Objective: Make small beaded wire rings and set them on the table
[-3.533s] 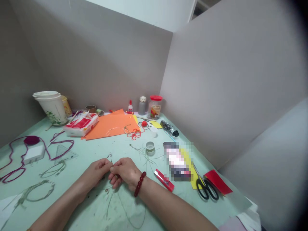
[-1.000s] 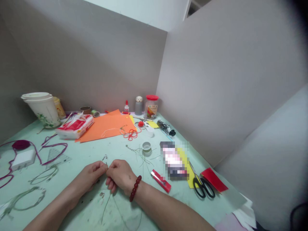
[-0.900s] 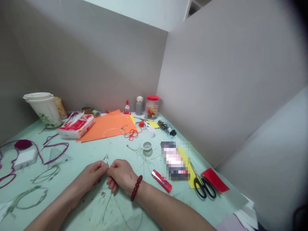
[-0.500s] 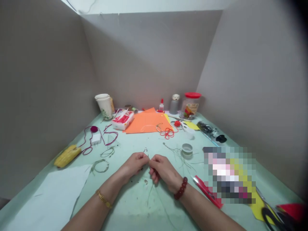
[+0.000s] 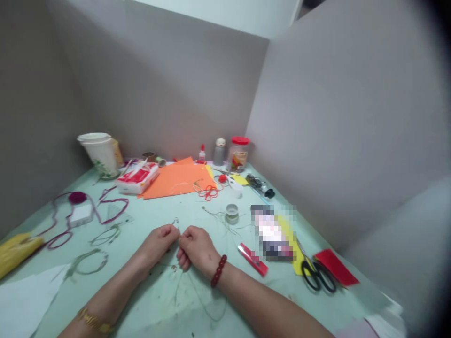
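Observation:
My left hand (image 5: 159, 244) and my right hand (image 5: 198, 249) meet fingertip to fingertip above the middle of the table, both pinched closed. Between them runs a thin green cord (image 5: 214, 320), whose loose strands trail below my right hand and loop over the tabletop. A short end with small dark bits (image 5: 176, 220) pokes up past the fingertips. The exact point of the pinch is hidden by the fingers. Left of my left hand lie a coiled green cord bracelet (image 5: 89, 263) and another loose green coil (image 5: 107, 234).
To the right are a spool (image 5: 231, 212), a red cutter (image 5: 252, 259), black-handled scissors (image 5: 319, 274) and a red packet (image 5: 336, 266). Orange paper (image 5: 172, 180), a tissue pack (image 5: 137, 178), a paper cup (image 5: 100, 155) and a red-lidded jar (image 5: 239, 155) stand farther back. Purple yarn (image 5: 77, 197) lies left.
The view has turned to the right, so the table's things appear shifted left and the scissors show fully. Both hands keep their pinch on the cord.

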Demonstrator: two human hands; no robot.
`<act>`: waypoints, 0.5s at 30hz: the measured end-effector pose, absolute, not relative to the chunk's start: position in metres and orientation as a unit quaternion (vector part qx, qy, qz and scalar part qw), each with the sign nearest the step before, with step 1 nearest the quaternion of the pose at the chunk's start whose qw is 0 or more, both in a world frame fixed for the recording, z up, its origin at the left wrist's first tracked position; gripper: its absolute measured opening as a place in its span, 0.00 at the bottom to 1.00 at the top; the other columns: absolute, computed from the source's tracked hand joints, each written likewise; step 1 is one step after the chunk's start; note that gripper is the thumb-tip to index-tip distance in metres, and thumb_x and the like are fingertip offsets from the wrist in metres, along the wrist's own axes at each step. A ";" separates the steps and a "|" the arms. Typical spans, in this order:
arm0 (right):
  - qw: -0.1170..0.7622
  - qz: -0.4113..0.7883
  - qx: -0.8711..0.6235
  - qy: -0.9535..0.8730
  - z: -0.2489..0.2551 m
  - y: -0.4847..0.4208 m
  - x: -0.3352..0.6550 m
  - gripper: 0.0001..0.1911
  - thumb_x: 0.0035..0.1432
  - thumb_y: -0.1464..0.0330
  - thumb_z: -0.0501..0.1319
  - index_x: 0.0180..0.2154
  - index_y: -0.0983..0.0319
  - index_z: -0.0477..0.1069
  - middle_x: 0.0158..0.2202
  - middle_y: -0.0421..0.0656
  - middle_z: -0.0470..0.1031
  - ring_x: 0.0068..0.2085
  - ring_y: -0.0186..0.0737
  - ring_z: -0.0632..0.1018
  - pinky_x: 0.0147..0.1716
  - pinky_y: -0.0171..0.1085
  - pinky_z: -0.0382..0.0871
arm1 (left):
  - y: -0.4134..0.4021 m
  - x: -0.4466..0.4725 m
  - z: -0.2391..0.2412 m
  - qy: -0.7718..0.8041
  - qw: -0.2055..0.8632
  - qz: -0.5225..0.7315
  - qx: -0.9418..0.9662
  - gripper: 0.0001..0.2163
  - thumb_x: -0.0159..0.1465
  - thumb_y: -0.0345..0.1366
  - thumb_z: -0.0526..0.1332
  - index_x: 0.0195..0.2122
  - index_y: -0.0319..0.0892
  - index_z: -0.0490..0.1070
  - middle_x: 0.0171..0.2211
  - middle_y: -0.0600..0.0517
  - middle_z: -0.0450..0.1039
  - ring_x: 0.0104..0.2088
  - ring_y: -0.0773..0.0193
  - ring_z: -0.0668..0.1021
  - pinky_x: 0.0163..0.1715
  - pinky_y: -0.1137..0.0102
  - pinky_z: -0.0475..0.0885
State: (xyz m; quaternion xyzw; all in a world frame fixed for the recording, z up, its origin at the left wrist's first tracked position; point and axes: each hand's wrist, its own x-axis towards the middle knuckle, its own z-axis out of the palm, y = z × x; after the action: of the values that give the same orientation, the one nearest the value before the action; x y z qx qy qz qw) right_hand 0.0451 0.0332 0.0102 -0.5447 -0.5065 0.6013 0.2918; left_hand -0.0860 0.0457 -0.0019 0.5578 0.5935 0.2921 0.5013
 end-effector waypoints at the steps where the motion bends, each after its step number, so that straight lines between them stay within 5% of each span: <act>1: 0.295 0.585 -0.545 -0.523 0.013 0.029 0.048 0.05 0.55 0.74 0.50 0.29 0.61 0.62 0.19 0.36 0.68 0.17 0.33 0.71 0.15 0.32 0.66 | 0.046 -0.086 -0.002 0.592 0.506 0.284 0.559 0.14 0.56 0.49 0.54 0.25 0.42 0.60 0.16 0.59 0.57 0.17 0.73 0.55 0.15 0.77 0.46; 4: 0.334 0.426 -0.543 -0.642 0.025 0.009 0.067 0.08 0.53 0.75 0.54 0.34 0.62 0.68 0.30 0.42 0.73 0.31 0.38 0.76 0.32 0.39 0.73 | 0.046 -0.087 -0.001 0.605 0.506 0.275 0.549 0.15 0.54 0.50 0.56 0.26 0.42 0.61 0.16 0.62 0.51 0.17 0.73 0.52 0.15 0.77 0.45; 7: 0.396 0.232 -0.509 -0.728 0.033 -0.017 0.100 0.17 0.52 0.78 0.55 0.44 0.61 0.70 0.43 0.45 0.72 0.47 0.41 0.72 0.48 0.41 0.66 | 0.045 -0.088 0.000 0.607 0.515 0.267 0.543 0.17 0.54 0.53 0.57 0.27 0.43 0.61 0.17 0.62 0.47 0.18 0.73 0.51 0.16 0.77 0.45; 15: 0.421 -0.109 -0.655 -0.618 0.014 -0.055 0.240 0.08 0.60 0.69 0.56 0.34 0.62 0.73 0.32 0.45 0.70 0.37 0.43 0.68 0.37 0.43 0.63 | 0.045 -0.088 -0.002 0.625 0.509 0.258 0.532 0.20 0.52 0.57 0.58 0.28 0.43 0.64 0.18 0.62 0.45 0.18 0.72 0.50 0.17 0.76 0.43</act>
State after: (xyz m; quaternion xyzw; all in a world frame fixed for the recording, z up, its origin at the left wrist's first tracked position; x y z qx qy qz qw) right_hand 0.2395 -0.0547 0.0144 -0.6546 -0.6185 -0.1087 0.4210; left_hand -0.0883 0.0450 -0.0022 0.5324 0.6255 0.2580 0.5087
